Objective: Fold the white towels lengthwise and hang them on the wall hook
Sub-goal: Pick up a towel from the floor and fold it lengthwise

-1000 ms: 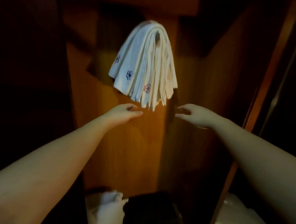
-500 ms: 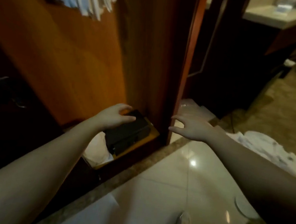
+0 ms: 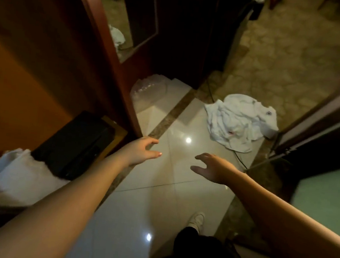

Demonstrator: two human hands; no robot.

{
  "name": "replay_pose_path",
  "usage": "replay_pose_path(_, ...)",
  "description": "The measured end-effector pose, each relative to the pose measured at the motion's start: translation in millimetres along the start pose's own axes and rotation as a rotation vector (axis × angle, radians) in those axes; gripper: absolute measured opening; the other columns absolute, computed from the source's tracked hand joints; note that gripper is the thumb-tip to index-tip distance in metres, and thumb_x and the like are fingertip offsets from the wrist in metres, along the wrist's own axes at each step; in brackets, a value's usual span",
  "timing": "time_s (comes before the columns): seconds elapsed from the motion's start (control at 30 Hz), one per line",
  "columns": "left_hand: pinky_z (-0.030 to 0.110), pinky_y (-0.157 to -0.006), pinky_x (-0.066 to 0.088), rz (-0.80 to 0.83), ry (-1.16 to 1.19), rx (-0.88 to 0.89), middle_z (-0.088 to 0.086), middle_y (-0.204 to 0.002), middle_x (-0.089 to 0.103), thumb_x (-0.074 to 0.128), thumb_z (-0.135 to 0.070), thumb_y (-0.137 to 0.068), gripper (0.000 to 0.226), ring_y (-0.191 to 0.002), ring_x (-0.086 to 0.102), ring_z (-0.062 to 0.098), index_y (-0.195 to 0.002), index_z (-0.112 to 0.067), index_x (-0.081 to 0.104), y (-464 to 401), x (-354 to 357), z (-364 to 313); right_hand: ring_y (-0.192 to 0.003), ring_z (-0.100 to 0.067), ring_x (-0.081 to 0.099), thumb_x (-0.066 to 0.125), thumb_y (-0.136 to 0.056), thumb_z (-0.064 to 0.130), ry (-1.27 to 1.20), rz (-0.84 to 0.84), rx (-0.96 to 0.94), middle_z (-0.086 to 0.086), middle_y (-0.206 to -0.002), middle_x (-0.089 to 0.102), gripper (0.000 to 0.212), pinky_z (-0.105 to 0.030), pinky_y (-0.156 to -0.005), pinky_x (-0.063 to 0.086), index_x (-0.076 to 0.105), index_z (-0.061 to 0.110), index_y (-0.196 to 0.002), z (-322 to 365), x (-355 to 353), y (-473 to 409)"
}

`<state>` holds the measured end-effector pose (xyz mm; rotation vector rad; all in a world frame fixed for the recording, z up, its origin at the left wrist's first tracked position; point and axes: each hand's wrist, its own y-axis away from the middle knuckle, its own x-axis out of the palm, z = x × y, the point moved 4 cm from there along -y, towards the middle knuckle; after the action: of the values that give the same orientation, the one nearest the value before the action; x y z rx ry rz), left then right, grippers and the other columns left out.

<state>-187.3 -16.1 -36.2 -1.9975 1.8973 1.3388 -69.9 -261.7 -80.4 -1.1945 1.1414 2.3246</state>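
A crumpled heap of white towels [image 3: 241, 123] lies on the glossy tiled floor [image 3: 158, 190], ahead and to the right. My left hand [image 3: 141, 153] and my right hand [image 3: 213, 167] hover over the tiles with loose, spread fingers and hold nothing. Both are well short of the heap. The wall hook and the towels hanging on it are out of view.
A wooden closet wall [image 3: 24, 71] and door frame [image 3: 113, 60] stand on the left. A black box [image 3: 75, 146] and white cloth [image 3: 17, 175] sit at the closet's base. A clear plastic bag [image 3: 148, 90] lies by the frame. A cable [image 3: 239, 159] runs under the heap. My shoe [image 3: 197, 220] shows below.
The view swung down and right from the hung towels to the floor. Both empty hands dropped with it, and the towel heap came into full view.
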Motion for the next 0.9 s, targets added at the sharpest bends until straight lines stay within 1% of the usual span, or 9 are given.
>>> replay_pose_path(0.13, 0.033, -0.109, 0.036, 0.088, -0.015, -0.036, -0.003, -0.153, 0.043, 0.068, -0.046, -0.090, 0.057, -0.141, 0.038, 0.018, -0.142, -0.027, 0.052, -73.7, 38.9, -37.8, -0.136, -0.023, 0.047, 0.044, -0.094, 0.069, -0.024, 0.063, 0.111, 0.000, -0.150, 0.048, 0.071, -0.040, -0.108, 0.040, 0.045, 0.023, -0.148, -85.5, -8.8, -27.4)
replay_pose_path(0.23, 0.028, -0.099, 0.035, 0.140, 0.009, -0.050, 0.000, -0.152, 0.044, 0.067, -0.043, -0.092, 0.055, -0.139, 0.041, 0.018, -0.142, -0.024, 0.052, -122.3, 64.9, -60.8, -0.135, -0.025, 0.048, 0.044, -0.092, 0.071, -0.045, 0.109, 0.196, -0.003, -0.150, 0.048, 0.076, -0.040, -0.108, 0.041, 0.044, 0.021, -0.149, -140.4, -11.5, -44.6)
replay_pose_path(0.3, 0.028, -0.097, 0.036, 0.149, 0.005, -0.068, 0.001, -0.150, 0.046, 0.066, -0.043, -0.093, 0.055, -0.137, 0.043, 0.019, -0.142, -0.021, 0.052, -152.1, 77.7, -72.7, -0.138, -0.026, 0.045, 0.044, -0.092, 0.072, -0.069, 0.134, 0.247, -0.004, -0.154, 0.045, 0.078, -0.041, -0.111, 0.039, 0.042, 0.020, -0.150, -171.5, -12.6, -55.0)
replay_pose_path(0.4, 0.034, -0.103, 0.041, 0.160, -0.013, -0.103, 0.002, -0.147, 0.049, 0.065, -0.042, -0.093, 0.053, -0.134, 0.046, 0.020, -0.139, -0.019, 0.054, -192.7, 88.8, -85.6, -0.142, -0.026, 0.042, 0.046, -0.093, 0.070, -0.109, 0.145, 0.311, -0.005, -0.156, 0.043, 0.077, -0.041, -0.114, 0.036, 0.042, 0.019, -0.151, -209.0, -17.6, -72.1)
replay_pose_path(0.53, 0.042, -0.107, 0.044, 0.196, -0.026, -0.133, 0.004, -0.146, 0.050, 0.065, -0.041, -0.093, 0.054, -0.130, 0.049, 0.023, -0.139, -0.017, 0.053, -259.8, 96.6, -106.8, -0.142, -0.026, 0.042, 0.048, -0.093, 0.068, -0.183, 0.154, 0.393, -0.004, -0.157, 0.041, 0.076, -0.042, -0.114, 0.037, 0.041, 0.019, -0.151, -256.0, -30.3, -106.8)
replay_pose_path(0.67, 0.038, -0.105, 0.044, 0.251, -0.077, -0.121, 0.006, -0.147, 0.050, 0.063, -0.041, -0.094, 0.056, -0.129, 0.050, 0.024, -0.142, -0.014, 0.052, -346.1, 100.9, -131.3, -0.138, -0.027, 0.046, 0.049, -0.095, 0.064, -0.244, 0.133, 0.449, -0.006, -0.154, 0.045, 0.072, -0.041, -0.110, 0.040, 0.043, 0.018, -0.150, -297.1, -50.5, -159.0)
replay_pose_path(0.77, 0.033, -0.100, 0.042, 0.298, -0.113, -0.108, 0.005, -0.146, 0.051, 0.062, -0.041, -0.094, 0.055, -0.128, 0.052, 0.024, -0.142, -0.016, 0.052, -419.7, 105.3, -148.1, -0.135, -0.027, 0.048, 0.047, -0.095, 0.063, -0.289, 0.114, 0.500, -0.006, -0.151, 0.048, 0.070, -0.041, -0.106, 0.043, 0.044, 0.018, -0.149, -330.8, -65.7, -205.7)
replay_pose_path(0.9, 0.033, -0.098, 0.043, 0.379, -0.153, -0.106, 0.005, -0.143, 0.054, 0.062, -0.041, -0.095, 0.052, -0.124, 0.054, 0.024, -0.140, -0.016, 0.053, -518.0, 110.2, -164.8, -0.133, -0.028, 0.049, 0.046, -0.097, 0.061, -0.394, 0.146, 0.584, -0.008, -0.150, 0.049, 0.068, -0.036, -0.103, 0.042, 0.044, 0.017, -0.148, -376.5, -74.0, -269.7)
